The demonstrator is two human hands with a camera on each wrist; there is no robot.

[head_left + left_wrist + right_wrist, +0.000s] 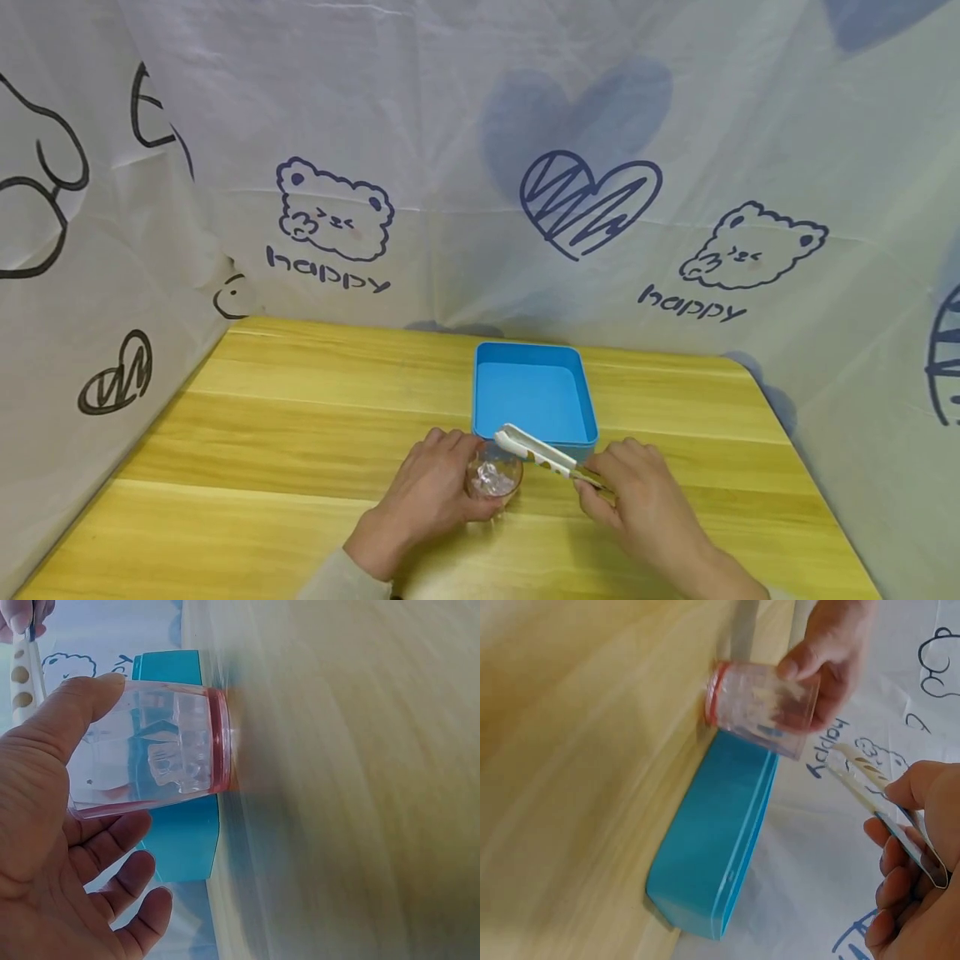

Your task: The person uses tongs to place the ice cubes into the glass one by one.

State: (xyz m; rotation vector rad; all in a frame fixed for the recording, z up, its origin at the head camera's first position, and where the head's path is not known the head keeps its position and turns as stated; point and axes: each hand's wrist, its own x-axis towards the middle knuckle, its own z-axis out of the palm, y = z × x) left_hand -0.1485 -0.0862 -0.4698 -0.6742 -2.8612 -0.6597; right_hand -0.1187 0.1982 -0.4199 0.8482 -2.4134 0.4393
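My left hand (431, 483) grips a clear plastic cup (150, 750) with a reddish base ring, its thumb on one side and fingers on the other. The cup stands upright on the table, with clear ice-like pieces (493, 478) inside at the bottom. In my right hand (645, 500) is a pair of tongs (536, 450) with white, holed tips and metal handles, pinched between thumb and fingers. The tong tips hang above and beside the cup's rim; the right wrist view shows no piece between them. Just behind the cup sits a blue open tray (532, 400).
The wooden table (300, 417) has a yellow grain. White cloth (450, 167) printed with hearts, bears and the word "happy" hangs behind it and at both sides. The blue tray's near wall stands close to the cup and tongs.
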